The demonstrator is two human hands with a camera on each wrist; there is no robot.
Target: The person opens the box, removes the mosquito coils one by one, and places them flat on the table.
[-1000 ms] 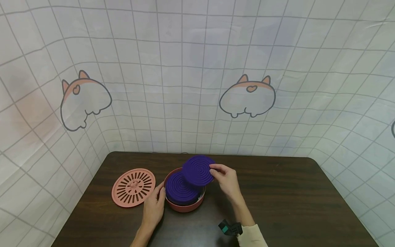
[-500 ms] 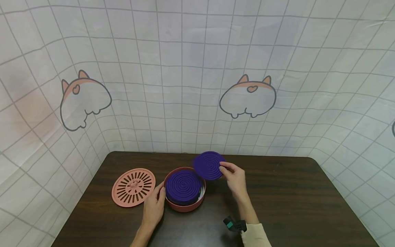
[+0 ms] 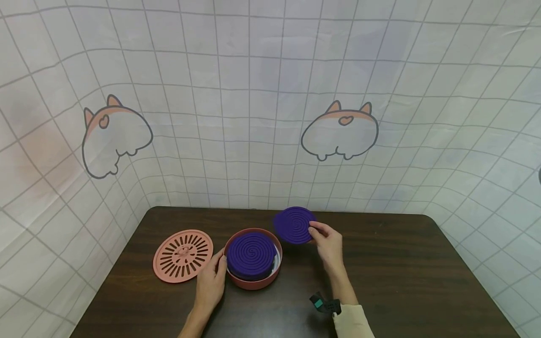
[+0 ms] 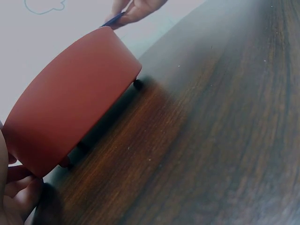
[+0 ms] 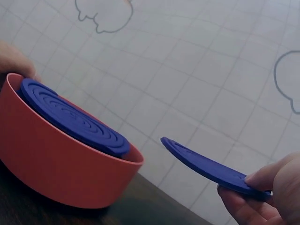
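My right hand pinches a round purple-blue coaster by its right edge, thumb on top and fingers beneath. Fine spiral grooves cover the coaster, which is held in the air beyond the container's right rim. In the right wrist view the raised coaster is tilted and apart from the container. A round red container on short feet holds another purple-blue coaster, lying near its rim. My left hand grips the container's left side; in the left wrist view its fingers hold the red wall.
A pink slotted round lid lies left of the container on the dark wooden table. A white gridded curtain with animal drawings hangs behind and at both sides. A small black device sits at my right wrist.
The right hand has carried its coaster to the right, off the container, uncovering the coaster inside. The left hand and container stay where they were.
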